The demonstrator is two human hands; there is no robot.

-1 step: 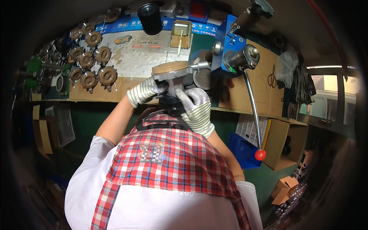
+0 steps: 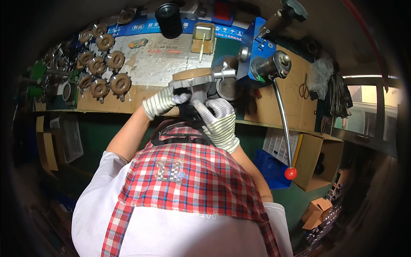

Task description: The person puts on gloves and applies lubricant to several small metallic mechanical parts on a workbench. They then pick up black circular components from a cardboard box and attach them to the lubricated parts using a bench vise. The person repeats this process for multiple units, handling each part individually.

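Note:
Both my hands wear striped white gloves and hold a grey metal housing [image 2: 199,81] in front of my chest, at the bench's near edge. It has a round brown disc [image 2: 192,74] on top and a shiny pipe stub [image 2: 225,73] pointing right. My left hand [image 2: 162,102] grips its left underside, with fingertips hidden beneath it. My right hand [image 2: 219,116] is closed on its lower right side, the thumb and fingers near a dark part below. What that dark part is, I cannot make out. The stub's end is close to a blue lever press [image 2: 257,53].
Several similar brown-disc parts [image 2: 120,84] stand at the left. Farther back are a black ribbed cylinder [image 2: 168,21] and a tray with a brush [image 2: 208,45]. The press's long lever [image 2: 283,115] slopes down at the right, above a blue bin [image 2: 274,171] and a cardboard box [image 2: 314,167].
The housing has turned very slightly in my hands, its stub a touch lower on the right. Both hands keep nearly the same place and grip.

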